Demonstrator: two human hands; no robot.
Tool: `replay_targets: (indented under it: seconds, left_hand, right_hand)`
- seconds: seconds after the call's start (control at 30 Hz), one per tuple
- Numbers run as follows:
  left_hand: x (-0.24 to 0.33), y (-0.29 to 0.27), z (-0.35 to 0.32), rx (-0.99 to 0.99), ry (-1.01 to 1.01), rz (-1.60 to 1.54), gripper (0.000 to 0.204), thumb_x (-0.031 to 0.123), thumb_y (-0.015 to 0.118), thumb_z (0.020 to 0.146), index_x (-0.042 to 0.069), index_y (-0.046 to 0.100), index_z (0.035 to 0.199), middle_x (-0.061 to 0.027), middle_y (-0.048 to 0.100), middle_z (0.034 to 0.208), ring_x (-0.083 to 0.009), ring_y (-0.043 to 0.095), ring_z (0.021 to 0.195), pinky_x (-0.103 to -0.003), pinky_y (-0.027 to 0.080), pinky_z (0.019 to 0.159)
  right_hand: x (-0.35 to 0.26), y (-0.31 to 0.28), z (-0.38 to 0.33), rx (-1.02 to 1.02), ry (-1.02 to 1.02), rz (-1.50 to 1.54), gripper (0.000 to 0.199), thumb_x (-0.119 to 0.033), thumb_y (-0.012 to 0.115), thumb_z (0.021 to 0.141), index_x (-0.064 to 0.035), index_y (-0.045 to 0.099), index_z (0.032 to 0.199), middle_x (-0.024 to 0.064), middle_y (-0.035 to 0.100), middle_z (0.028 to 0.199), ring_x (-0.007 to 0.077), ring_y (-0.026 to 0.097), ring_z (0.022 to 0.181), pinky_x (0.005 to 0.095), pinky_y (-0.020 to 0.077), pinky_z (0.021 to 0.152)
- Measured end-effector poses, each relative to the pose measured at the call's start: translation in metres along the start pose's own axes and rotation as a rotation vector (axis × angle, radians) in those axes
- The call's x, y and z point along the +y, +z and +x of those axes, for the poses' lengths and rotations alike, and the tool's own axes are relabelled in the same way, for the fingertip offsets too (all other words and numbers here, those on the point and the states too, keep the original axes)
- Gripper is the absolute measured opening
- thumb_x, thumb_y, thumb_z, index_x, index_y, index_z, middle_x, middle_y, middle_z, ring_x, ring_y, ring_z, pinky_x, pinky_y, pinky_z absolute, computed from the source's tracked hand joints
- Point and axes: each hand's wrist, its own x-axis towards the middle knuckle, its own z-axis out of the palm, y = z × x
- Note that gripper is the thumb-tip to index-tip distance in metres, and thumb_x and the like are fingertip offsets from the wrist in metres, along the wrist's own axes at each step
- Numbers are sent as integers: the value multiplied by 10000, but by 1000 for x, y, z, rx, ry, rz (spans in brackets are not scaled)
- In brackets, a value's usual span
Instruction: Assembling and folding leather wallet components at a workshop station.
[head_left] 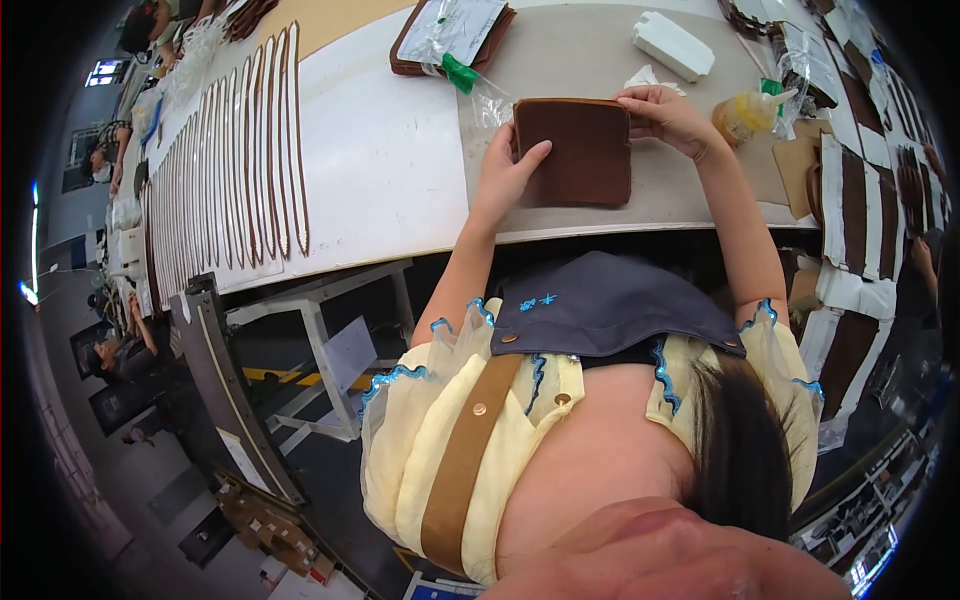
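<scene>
A dark brown, roughly square leather piece point(575, 155) is held up over the table's front part, with a lighter edge along its top. My left hand point(508, 172) grips its left side, thumb laid across the face and the other fingers behind. At the upper right corner, my right hand point(665, 118) pinches the edge between thumb and fingers. Whether it is one layer or several I cannot tell. Just beyond my right hand lies a crumpled white scrap point(652, 80). To the right stands a squeeze bottle point(745, 115) of yellowish liquid with a pointed nozzle.
Long brown-edged strips point(260, 150) lie in a row on the white table point(385, 150) at left. A bagged stack of brown pieces point(410, 55) and a white block point(673, 46) sit at the back. Brown and white panels point(855, 205) line the right side. Other people are at far left.
</scene>
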Motion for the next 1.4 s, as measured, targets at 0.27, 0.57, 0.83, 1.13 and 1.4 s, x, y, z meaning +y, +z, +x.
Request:
replay_targets:
  seconds: [0.27,0.57,0.83,1.13,1.4]
  left_hand:
    - [-8,-1,1,26,18,-40,486,93,783,992,-54,565,1401,-122,693,1328,-169,656,1222,-306,518,1066]
    - [-6,-1,4,60,-45,61,422,126,734,1042,-71,566,1375,-126,730,1253,-156,701,1141,-286,546,1008]
    - [-6,-12,5,61,-112,160,466,398,518,1167,-11,655,1344,-18,702,1193,-94,590,1133,-270,463,1029]
    - [-9,-4,5,99,-29,125,427,342,549,1162,-55,651,1280,-47,725,1098,-89,631,996,-257,516,900]
    - [-10,-7,6,64,-68,148,426,345,522,1168,-24,651,1337,-39,725,1180,-91,633,1084,-256,492,982]
  right_hand:
    - [-40,-4,-29,381,-515,-405,259,-217,638,1109,-27,730,1259,13,768,1090,103,733,939,271,595,874]
    - [-23,11,-40,282,-423,135,258,-207,630,1109,-17,735,1248,8,763,1067,90,721,915,267,596,861]
    - [20,30,-11,363,-174,-233,267,-235,605,1124,-45,733,1262,-14,755,1030,62,706,896,260,584,833]
    - [-1,29,-25,129,-230,43,359,-204,527,1135,-75,652,1447,24,759,1072,103,722,952,275,592,888]
    - [-8,32,-18,55,-309,-198,489,-161,605,1074,-130,581,1561,-8,736,1172,64,672,1056,268,544,974]
